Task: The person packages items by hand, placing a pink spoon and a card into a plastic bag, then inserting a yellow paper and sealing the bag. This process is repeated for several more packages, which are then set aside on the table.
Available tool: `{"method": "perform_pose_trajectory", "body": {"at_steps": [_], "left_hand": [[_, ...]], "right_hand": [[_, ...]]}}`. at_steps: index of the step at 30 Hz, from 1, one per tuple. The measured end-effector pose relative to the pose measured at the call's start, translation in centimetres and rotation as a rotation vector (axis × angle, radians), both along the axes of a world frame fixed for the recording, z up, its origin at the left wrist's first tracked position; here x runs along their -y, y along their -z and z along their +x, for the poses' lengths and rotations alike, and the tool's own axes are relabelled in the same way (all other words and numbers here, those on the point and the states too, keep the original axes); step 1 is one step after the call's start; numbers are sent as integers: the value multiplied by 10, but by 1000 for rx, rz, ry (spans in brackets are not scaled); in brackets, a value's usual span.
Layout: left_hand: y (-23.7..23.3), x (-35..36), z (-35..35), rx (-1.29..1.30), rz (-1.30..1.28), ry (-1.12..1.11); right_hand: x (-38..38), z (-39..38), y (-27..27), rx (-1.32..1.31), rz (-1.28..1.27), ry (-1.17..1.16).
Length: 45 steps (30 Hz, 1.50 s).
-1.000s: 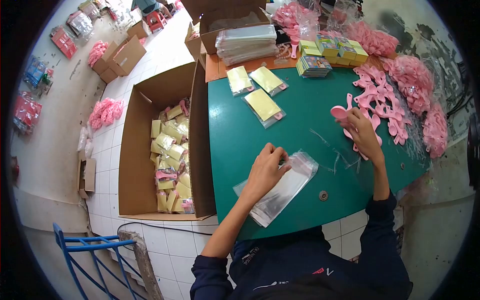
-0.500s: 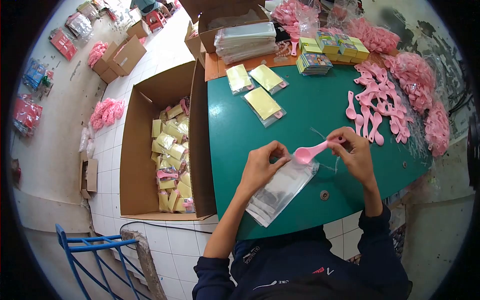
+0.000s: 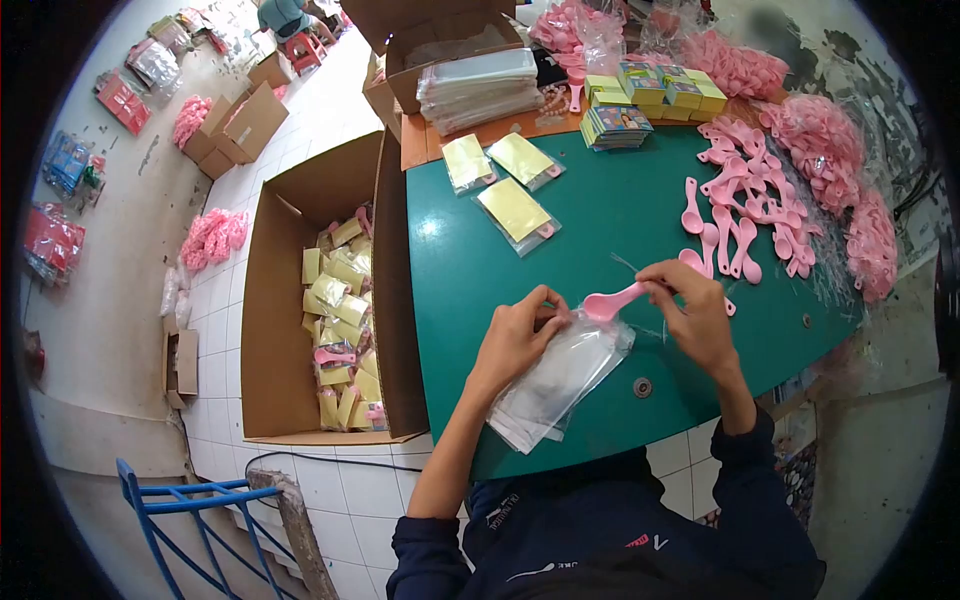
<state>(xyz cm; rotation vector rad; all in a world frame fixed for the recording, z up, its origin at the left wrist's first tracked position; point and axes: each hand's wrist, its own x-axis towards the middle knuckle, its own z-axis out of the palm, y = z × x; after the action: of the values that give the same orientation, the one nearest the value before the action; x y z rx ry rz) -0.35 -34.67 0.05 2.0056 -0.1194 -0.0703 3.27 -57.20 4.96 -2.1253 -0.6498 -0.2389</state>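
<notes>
My right hand (image 3: 690,305) pinches the handle of a pink spoon (image 3: 608,303), whose bowl is at the mouth of a clear plastic bag. My left hand (image 3: 522,335) grips the upper edge of that bag, which lies on a stack of clear bags (image 3: 560,385) on the green table (image 3: 450,300). Several loose pink spoons (image 3: 745,190) lie beyond my right hand. Three filled packets with yellow cards (image 3: 515,210) rest on the table beyond my left hand.
A large open carton (image 3: 270,330) of packed packets stands left of the table. Card stacks (image 3: 615,127), more clear bags (image 3: 478,88) and bundled pink spoons (image 3: 815,140) line the far side. A blue metal frame (image 3: 190,490) stands at lower left. A person (image 3: 285,15) sits far off.
The spoon's bowl has moved slightly left and down, to the bag's opening. The top bag's mouth looks wider. The whole view has shifted a little.
</notes>
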Motion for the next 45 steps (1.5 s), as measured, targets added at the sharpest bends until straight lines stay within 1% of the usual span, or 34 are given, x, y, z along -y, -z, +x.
{"method": "perform_pose_trajectory", "body": {"at_steps": [3, 4, 6, 7, 9, 11, 12, 15, 18, 21, 24, 27, 28, 31, 32, 35, 39, 40, 42, 44, 45], "left_hand": [[-4, -9, 1, 155, -143, -50], [-3, -12, 3, 99, -238, -56], [-2, -14, 4, -60, -411, 8], [-4, -16, 4, -136, -494, 38], [-9, -12, 4, -173, -522, 37], [-7, -9, 4, -194, -524, 36], [-8, -8, 3, -205, -581, 36], [-7, -7, 2, -184, -574, 39], [-9, -8, 2, -210, -493, 48], [-12, -2, 3, -221, -596, 22], [-27, 2, 16, -144, -594, 144], [-51, 1, 34, -91, -634, 99], [-66, 5, 38, -68, -649, 27], [-82, -13, 58, -137, -374, 110], [-83, -17, 63, -138, -387, 160], [-87, -23, 66, -6, -443, 227], [-83, -36, 71, -9, -555, 82], [-83, -38, 70, 5, -587, 71], [-86, -42, 70, 36, -648, 54], [-86, -45, 69, 50, -650, 38], [-86, -46, 69, 62, -653, 31]], "right_hand": [[4, 3, 11, 95, -112, 18], [5, 3, 11, 95, -125, 14], [5, 6, 6, 110, -150, 1], [3, 7, 2, 35, -46, 22], [-3, 7, -9, -114, 161, 57], [-6, 8, -16, -141, 282, 49], [-8, 8, -17, -159, 343, 50], [-17, 9, -14, -149, 400, -21], [-22, 7, -11, -192, 396, -57], [-24, 9, -19, -214, 278, -110], [-29, 17, -28, -260, 275, -113], [-25, 41, -40, -239, 334, -163], [-24, 52, -40, -177, 351, -140], [-30, 70, -56, 28, 433, -81], [-33, 75, -61, 43, 441, -68], [-48, 86, -68, 111, 392, -192], [-51, 128, -75, 90, 199, -718], [-53, 140, -72, 82, 131, -799], [-56, 174, -64, 70, 246, -918], [-25, 248, -31, -194, 190, -243], [-6, 282, -9, -153, -99, 35]]}}
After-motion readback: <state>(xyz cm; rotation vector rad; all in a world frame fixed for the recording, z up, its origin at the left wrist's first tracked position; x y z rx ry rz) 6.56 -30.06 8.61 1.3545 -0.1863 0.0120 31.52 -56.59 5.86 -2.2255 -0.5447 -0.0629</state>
